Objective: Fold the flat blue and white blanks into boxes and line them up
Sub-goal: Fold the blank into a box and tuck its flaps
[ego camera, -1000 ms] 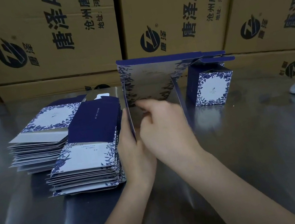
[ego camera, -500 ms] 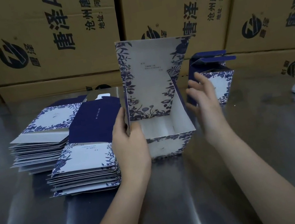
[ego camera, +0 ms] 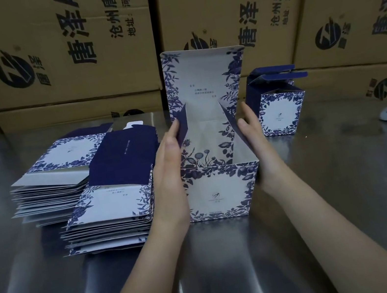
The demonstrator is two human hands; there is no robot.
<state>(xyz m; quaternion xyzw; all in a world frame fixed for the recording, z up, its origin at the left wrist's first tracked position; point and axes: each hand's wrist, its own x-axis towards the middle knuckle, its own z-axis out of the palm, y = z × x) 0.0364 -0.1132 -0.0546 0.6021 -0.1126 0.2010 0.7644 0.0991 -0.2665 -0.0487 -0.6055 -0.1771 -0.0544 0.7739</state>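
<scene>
Half-folded box point(ego camera: 221, 190) upright on worktop point(ego camera: 341, 210), pressed between straight, unclenched fingers point(ego camera: 174, 130) of left hand point(ego camera: 168, 158) and right hand point(ego camera: 253, 133), at side flaps. 2 stacks of blanks point(ego camera: 109, 205) left of left fingers. Cartons point(ego camera: 64, 65) beyond fingers marked "唐泽 AH".

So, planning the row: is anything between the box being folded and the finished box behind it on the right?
Nothing visible does. Only the right hand, pressed against the open box, lies between it and the finished box.

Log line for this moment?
left hand: flat on left flap | right hand: flat on right flap | half-folded box: upright, lid open | finished box: behind
</scene>
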